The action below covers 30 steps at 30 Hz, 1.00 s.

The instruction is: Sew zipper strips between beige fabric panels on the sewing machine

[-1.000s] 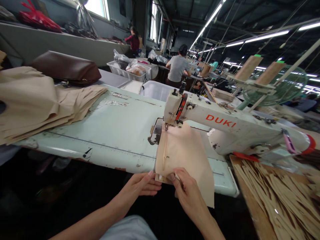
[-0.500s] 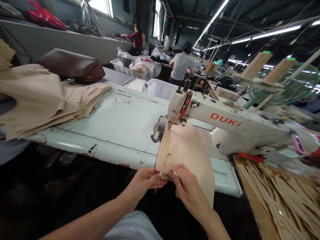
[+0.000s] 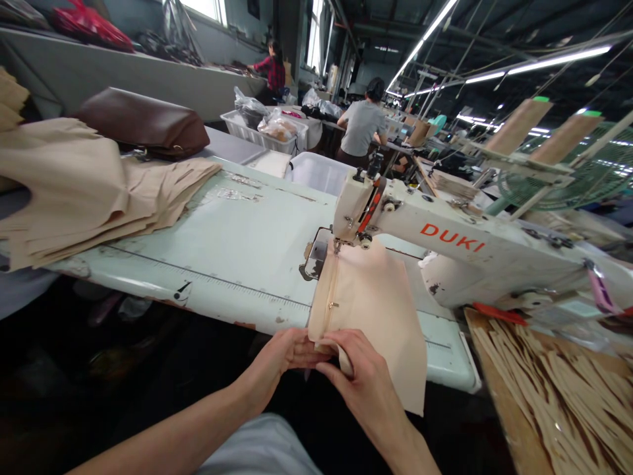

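A beige fabric panel [image 3: 376,310] with a zipper [image 3: 332,305] set along its left side lies under the needle of a white sewing machine [image 3: 445,231] marked DUKI. At the panel's near left corner, my left hand [image 3: 291,349] is closed on the edge, its fingers partly under the cloth. Just to the right, my right hand [image 3: 359,369] grips a turned-up fold of the same near edge between thumb and fingers. The far end of the panel sits by the presser foot [image 3: 337,247]. The panel's near right corner hangs over the table's front edge.
Beige cut pieces [image 3: 99,191] are stacked on the left of the pale green sewing table [image 3: 247,244], beside a brown leather bag [image 3: 143,122]. Beige strips [image 3: 558,389] lie on a board at right. Thread cones [image 3: 519,125] stand behind; two people work farther back.
My right hand has shifted slightly, its thumb lower and more apart, and the near edge of the panel is now folded up more in its fingers. The panel stays under the needle.
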### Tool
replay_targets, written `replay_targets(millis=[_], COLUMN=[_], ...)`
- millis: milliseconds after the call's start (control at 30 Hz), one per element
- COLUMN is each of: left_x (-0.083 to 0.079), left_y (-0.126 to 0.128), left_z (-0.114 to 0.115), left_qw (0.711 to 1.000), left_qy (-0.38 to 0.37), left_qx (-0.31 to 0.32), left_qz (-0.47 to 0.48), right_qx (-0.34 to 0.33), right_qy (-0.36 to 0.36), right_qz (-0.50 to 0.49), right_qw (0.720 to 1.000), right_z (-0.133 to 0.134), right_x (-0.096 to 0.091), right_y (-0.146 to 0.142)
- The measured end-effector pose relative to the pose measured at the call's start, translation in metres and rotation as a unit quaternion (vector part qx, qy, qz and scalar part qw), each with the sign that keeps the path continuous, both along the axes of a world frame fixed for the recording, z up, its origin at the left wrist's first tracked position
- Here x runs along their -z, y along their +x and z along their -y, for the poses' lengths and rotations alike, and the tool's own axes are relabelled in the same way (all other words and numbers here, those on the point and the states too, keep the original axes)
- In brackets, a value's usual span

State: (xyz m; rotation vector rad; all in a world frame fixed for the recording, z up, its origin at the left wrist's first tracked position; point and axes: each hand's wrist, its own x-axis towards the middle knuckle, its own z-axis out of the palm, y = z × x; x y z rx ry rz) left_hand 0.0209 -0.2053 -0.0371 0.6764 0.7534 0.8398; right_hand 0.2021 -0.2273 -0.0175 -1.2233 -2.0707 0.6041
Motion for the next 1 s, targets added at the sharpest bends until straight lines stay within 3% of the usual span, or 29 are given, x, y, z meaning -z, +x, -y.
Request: replay_targets(millis=[133,233,300,367,433,467,533,600,667,833,1000], left_x=[0.009,0.016,0.014,0.006,-0.006,-0.012,-0.02,-0.021,-0.017,-0.01,-0.014], left_y=[0.005,0.008,0.004,-0.005,-0.018,-0.024,-0.033,-0.037,-0.036,-0.031,-0.028], left_z=[0.004,0.007,0.004,-0.005,-0.021,-0.031,-0.055,-0.079,-0.1,-0.126,-0.125], left_qw=[0.999,1.0,0.999,0.987,0.943,0.906,0.805,0.702,0.642,0.565,0.563], left_qy=[-0.017,-0.012,0.028,0.11,0.204,0.258,0.385,0.506,0.573,0.62,0.629], left_qx=[-0.029,-0.026,0.002,0.074,0.127,0.124,0.069,0.043,0.073,0.177,0.179], left_qz=[0.01,0.001,-0.024,-0.094,-0.229,-0.311,-0.446,-0.499,-0.505,-0.515,-0.505], right_qx=[0.049,0.044,0.033,0.029,0.043,0.054,0.083,0.113,0.162,0.22,0.208], right_qy=[0.12,0.197,0.223,0.242,0.266,0.279,0.304,0.313,0.311,0.315,0.381], right_qz=[0.042,0.049,0.042,0.039,0.043,0.049,0.056,0.045,0.018,-0.031,0.009], right_qw=[0.991,0.978,0.973,0.969,0.962,0.957,0.947,0.942,0.936,0.923,0.901], right_z=[0.006,0.005,0.001,-0.003,-0.006,-0.008,-0.01,-0.012,-0.013,-0.016,-0.023], right_x=[0.023,0.024,0.02,0.016,0.017,0.02,0.033,0.049,0.064,0.082,0.078], right_y=[-0.01,-0.01,-0.007,-0.003,-0.003,-0.004,-0.009,-0.016,-0.023,-0.033,-0.032])
